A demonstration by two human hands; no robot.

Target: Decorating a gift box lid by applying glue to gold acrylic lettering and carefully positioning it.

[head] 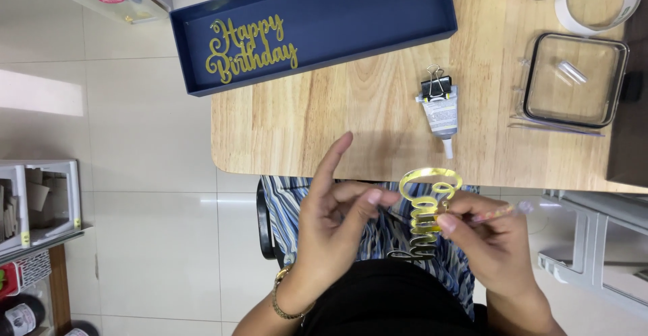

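My right hand (489, 238) pinches a shiny gold cursive cut-out word (425, 211) together with a thin pen-like tool (503, 211), just off the wooden table's (324, 120) near edge. My left hand (334, 204) is next to the cut-out's left side, index finger raised, thumb and fingers near its edge; it holds nothing that I can make out. A gold cursive greeting cut-out (250, 49) lies in a navy blue box lid (405, 12) at the back left of the table.
A small glue tube (442, 116) clamped with a black binder clip lies mid-table. A clear rectangular container (574, 79) sits to the right, a tape roll (601, 5) behind it. White shelving (40, 201) stands on the tiled floor at left.
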